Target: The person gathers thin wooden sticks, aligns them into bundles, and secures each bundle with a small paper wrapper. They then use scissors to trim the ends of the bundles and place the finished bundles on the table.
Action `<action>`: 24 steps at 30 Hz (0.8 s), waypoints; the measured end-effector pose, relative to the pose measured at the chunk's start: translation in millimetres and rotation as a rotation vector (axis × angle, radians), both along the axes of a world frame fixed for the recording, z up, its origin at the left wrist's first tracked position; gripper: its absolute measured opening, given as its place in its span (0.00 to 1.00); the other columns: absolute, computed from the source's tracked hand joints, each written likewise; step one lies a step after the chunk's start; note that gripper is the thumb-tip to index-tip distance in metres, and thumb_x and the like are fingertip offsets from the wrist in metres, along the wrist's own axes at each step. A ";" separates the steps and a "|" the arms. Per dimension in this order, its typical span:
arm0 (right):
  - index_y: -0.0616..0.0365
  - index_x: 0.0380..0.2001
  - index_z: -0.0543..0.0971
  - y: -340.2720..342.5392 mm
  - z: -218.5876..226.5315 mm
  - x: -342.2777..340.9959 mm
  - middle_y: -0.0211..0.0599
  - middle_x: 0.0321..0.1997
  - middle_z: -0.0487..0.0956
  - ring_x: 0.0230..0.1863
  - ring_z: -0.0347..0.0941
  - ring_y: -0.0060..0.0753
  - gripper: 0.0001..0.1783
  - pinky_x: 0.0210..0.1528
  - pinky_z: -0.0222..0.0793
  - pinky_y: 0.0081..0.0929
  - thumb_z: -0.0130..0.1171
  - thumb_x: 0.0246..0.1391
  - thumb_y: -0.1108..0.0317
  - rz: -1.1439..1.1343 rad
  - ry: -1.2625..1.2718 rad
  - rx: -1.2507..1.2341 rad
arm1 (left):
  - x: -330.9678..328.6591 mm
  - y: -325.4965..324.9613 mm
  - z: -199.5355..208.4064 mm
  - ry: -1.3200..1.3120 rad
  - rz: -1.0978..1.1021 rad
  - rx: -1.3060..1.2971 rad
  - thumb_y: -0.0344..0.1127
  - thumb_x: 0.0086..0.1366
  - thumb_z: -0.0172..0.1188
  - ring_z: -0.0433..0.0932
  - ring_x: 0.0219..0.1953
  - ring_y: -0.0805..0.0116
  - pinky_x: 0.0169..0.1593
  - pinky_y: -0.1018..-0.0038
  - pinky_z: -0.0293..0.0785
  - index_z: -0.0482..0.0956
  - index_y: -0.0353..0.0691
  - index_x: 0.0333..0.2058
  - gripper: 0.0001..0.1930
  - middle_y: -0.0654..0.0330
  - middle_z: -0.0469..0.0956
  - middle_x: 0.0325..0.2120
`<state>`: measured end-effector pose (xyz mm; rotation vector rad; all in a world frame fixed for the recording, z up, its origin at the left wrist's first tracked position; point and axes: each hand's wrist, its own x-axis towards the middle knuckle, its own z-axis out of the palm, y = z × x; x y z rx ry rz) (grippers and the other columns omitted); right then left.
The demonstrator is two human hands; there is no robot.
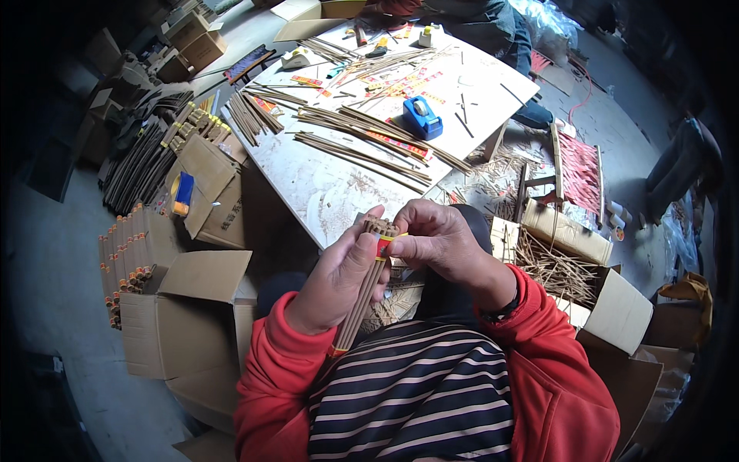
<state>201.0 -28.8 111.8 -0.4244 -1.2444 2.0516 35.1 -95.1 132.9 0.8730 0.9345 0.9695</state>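
Over my lap, a bundle of brown incense sticks (356, 316) slants with its upper end away from me. My left hand (331, 279) is closed around it just below the top. A red and yellow paper band (385, 244) lies around the upper end, and a second band shows at the lower end. My right hand (445, 240) pinches the upper band at its right edge, thumb and forefinger together. Ahead, loose incense sticks (362, 160) lie in rows on the white table (308, 192), with a blue tape dispenser (422, 118) beside them.
An open cardboard box (196, 331) stands at my left, near stacked banded bundles (123, 254). Another box at my right holds loose sticks (550, 269). A stool with red webbing (579, 171) stands beyond it. Another person (493, 31) sits across the table.
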 end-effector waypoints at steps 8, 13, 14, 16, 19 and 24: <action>0.59 0.28 0.70 0.8 -2.9 -1.1 0.28 0.25 0.73 0.22 0.67 0.15 0.10 0.21 0.61 0.12 0.62 0.46 0.72 0.054 0.141 -0.052 | 0.0 -0.7 0.4 -0.111 -0.030 -0.035 0.54 0.64 0.43 0.67 0.20 0.78 0.25 0.83 0.67 0.48 0.39 0.60 0.34 0.62 0.68 0.23; 0.59 0.33 0.68 1.1 -7.4 -11.0 0.26 0.25 0.72 0.24 0.66 0.15 0.17 0.24 0.62 0.12 0.65 0.42 0.73 -0.082 0.137 -0.031 | -0.1 -2.4 -0.6 -0.002 0.018 -0.005 0.53 0.65 0.41 0.69 0.19 0.74 0.24 0.80 0.68 0.47 0.37 0.60 0.33 0.60 0.69 0.23; 0.59 0.33 0.68 1.5 -6.4 -9.1 0.26 0.26 0.72 0.24 0.65 0.15 0.19 0.24 0.61 0.11 0.67 0.41 0.72 -0.139 0.067 0.021 | 0.8 -2.7 0.2 0.016 0.030 0.003 0.53 0.65 0.41 0.69 0.19 0.75 0.24 0.81 0.68 0.47 0.38 0.60 0.33 0.60 0.69 0.23; 0.58 0.35 0.66 1.9 -4.3 -5.8 0.26 0.27 0.71 0.25 0.63 0.13 0.23 0.26 0.60 0.10 0.69 0.38 0.70 -0.248 -0.084 0.116 | 3.8 -2.7 1.3 0.050 0.056 0.021 0.54 0.65 0.41 0.68 0.19 0.76 0.23 0.82 0.68 0.47 0.38 0.60 0.33 0.61 0.69 0.23; 0.57 0.29 0.69 4.9 -15.4 -6.7 0.26 0.22 0.69 0.22 0.60 0.13 0.17 0.24 0.58 0.12 0.67 0.43 0.63 -0.454 -0.318 0.361 | 7.7 -1.0 0.7 0.174 0.133 0.074 0.53 0.65 0.41 0.68 0.18 0.78 0.23 0.84 0.67 0.48 0.38 0.60 0.33 0.61 0.68 0.23; 0.63 0.27 0.75 -4.8 0.4 1.3 0.25 0.21 0.71 0.24 0.62 0.12 0.12 0.25 0.58 0.12 0.62 0.47 0.64 -0.251 -0.359 0.270 | 8.1 -1.6 -7.2 0.277 0.151 0.130 0.52 0.66 0.41 0.66 0.20 0.80 0.24 0.85 0.66 0.48 0.37 0.61 0.32 0.63 0.67 0.25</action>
